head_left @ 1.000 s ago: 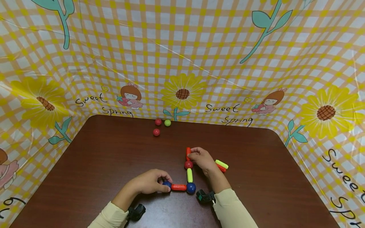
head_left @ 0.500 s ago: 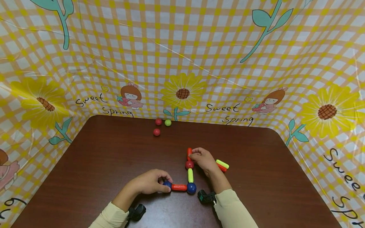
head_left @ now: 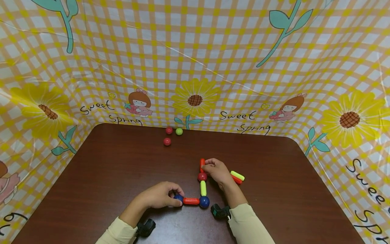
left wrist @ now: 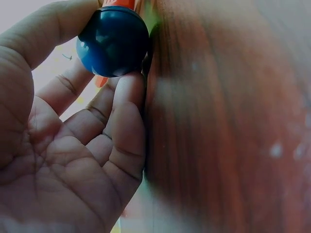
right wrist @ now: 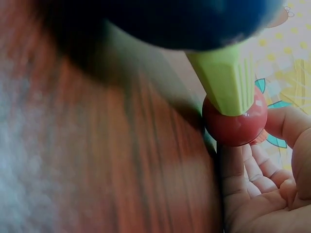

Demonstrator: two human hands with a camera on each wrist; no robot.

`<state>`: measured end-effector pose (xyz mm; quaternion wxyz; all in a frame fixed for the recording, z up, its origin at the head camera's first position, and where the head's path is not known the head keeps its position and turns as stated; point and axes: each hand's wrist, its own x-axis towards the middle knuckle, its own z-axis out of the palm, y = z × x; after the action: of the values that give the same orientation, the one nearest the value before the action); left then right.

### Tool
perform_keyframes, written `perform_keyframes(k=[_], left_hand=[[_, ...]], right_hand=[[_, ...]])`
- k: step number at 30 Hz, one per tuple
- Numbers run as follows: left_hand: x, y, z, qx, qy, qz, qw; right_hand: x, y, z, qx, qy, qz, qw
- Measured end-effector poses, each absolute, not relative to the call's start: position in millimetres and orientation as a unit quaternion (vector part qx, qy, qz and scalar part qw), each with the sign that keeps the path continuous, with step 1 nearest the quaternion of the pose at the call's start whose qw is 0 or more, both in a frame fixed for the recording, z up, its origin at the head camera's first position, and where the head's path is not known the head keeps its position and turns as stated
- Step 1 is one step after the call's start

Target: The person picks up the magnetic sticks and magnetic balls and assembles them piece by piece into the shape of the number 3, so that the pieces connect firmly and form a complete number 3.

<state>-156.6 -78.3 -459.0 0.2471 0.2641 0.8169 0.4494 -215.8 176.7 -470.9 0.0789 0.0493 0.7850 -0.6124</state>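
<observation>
Watching remotely, I see, lower center, the left hand [head_left: 159,195] pinching a blue ball [head_left: 178,197] and the right hand [head_left: 218,173] a red rod [head_left: 202,162], opposite ends of a seemingly joined L-shaped chain [head_left: 203,188]; loose rods [head_left: 237,176], lower right, and spare balls [head_left: 167,141], mid-frame, remain unattached.

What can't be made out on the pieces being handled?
Head: part of left blue ball, hidden by left hand.
Head: part of far red rod, hidden by right hand.
Left wrist: most of near red rod, cut by top edge.
Right wrist: corner blue ball, blurred and cut by top edge.
</observation>
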Motion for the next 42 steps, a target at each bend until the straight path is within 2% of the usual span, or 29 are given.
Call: perform_keyframes(k=[30,35,42], left_hand=[[-164,-83,-454,0.284,0.813,0.449,0.237],[-188,-92,-448,0.279,0.85,0.412,0.174],[-244,-102,-443,0.186,0.906,0.371,0.079]], right_hand=[[-215,177,-470,0.046,0.799,-0.593,0.093],[-215,179,-470,0.041,0.801,-0.589,0.097],[-213,179,-471,0.039,0.799,-0.593,0.091]])
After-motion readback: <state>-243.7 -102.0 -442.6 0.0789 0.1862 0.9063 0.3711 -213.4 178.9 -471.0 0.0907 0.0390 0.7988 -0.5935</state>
